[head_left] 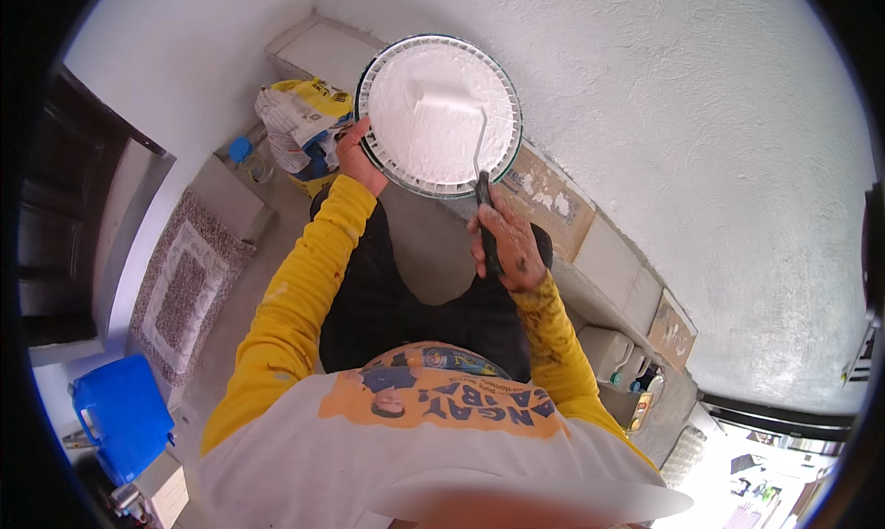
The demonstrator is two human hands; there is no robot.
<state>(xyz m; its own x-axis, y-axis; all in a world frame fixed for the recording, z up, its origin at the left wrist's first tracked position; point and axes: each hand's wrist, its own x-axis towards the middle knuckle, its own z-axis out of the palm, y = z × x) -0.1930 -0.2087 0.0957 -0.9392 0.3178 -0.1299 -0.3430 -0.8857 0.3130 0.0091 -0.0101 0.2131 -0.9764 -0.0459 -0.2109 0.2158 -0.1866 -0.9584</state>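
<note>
My left hand [362, 163] grips the near-left edge of a round lid-like tray [513, 105] with a dark green rim and a toothed inner ring. A layer of white paint [406, 146] covers the inside of the tray. In my right hand [513, 243] is a paint roller, with my fingers wrapped around its black handle [486, 197]. Its bent wire frame reaches over the near rim. The white-coated roller head [449, 98] rests on or just above the paint; I cannot tell which. Both my yellow sleeves carry paint stains.
A rough white wall [664, 142] rises to the right above a ledge with paint-spotted cardboard [546, 199]. Left stand crumpled bags [300, 114], a blue-capped jar [247, 156], a speckled mat [180, 294] and a blue container [124, 418]. A whitish jug [606, 352] sits lower right.
</note>
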